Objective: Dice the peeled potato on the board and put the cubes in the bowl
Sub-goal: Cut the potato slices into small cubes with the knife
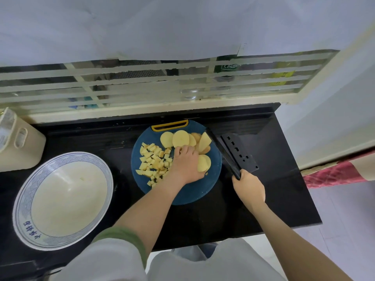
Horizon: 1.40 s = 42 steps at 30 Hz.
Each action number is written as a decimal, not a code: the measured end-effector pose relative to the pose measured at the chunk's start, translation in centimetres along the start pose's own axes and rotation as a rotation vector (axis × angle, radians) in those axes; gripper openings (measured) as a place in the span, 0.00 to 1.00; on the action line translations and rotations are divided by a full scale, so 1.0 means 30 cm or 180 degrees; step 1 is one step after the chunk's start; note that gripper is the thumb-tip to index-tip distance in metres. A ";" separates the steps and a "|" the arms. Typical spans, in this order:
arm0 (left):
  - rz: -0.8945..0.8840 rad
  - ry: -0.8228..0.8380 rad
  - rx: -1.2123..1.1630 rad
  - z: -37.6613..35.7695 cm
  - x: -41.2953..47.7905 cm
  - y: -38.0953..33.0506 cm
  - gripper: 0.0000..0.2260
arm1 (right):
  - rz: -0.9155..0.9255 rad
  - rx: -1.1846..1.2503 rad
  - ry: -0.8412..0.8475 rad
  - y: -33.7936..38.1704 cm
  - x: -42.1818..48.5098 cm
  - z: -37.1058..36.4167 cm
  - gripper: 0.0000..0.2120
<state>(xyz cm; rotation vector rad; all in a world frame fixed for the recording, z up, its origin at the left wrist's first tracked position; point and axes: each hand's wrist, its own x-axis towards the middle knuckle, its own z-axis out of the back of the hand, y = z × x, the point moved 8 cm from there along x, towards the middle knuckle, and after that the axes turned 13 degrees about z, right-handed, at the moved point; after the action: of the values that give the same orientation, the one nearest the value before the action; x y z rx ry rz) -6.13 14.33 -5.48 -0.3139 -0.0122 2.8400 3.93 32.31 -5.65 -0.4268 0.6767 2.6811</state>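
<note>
A round blue cutting board lies on the black counter. Several yellow potato cubes are heaped on its left half. Round potato slices fan along its far edge. My left hand lies on the board and holds a small stack of slices with curled fingers. My right hand grips the handle of a black cleaver, whose blade is raised over the board's right edge, one slice leaning against it. A white bowl with a blue patterned rim stands left of the board, holding only a tiny scrap.
A beige container stands at the counter's far left. A barred window frame runs behind the counter. The counter's right edge drops to a tiled floor, with a red cloth beyond it.
</note>
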 end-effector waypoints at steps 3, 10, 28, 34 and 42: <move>0.0687 0.0070 -0.0361 -0.005 -0.003 0.019 0.33 | -0.0059 0.0102 -0.0032 0.006 -0.002 -0.012 0.08; 0.0431 -0.0613 -0.0346 0.041 -0.007 -0.013 0.22 | -0.0128 0.0221 -0.0079 -0.004 -0.015 -0.032 0.09; 0.0763 0.0001 -0.0451 -0.025 -0.010 -0.035 0.23 | -0.0260 0.0705 -0.0204 -0.021 -0.026 -0.039 0.10; 0.0421 0.0034 -0.0141 -0.048 -0.022 -0.074 0.32 | -0.0310 0.0723 -0.0242 -0.046 -0.033 -0.032 0.09; 0.0103 0.0124 -0.0080 -0.047 0.000 -0.077 0.30 | -0.0265 0.0755 -0.0153 -0.043 -0.027 -0.041 0.09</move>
<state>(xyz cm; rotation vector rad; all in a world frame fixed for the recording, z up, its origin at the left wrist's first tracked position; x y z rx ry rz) -5.17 16.50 -6.77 -0.3781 -0.0350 2.8670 5.40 32.55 -6.90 -0.3191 0.9280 2.4861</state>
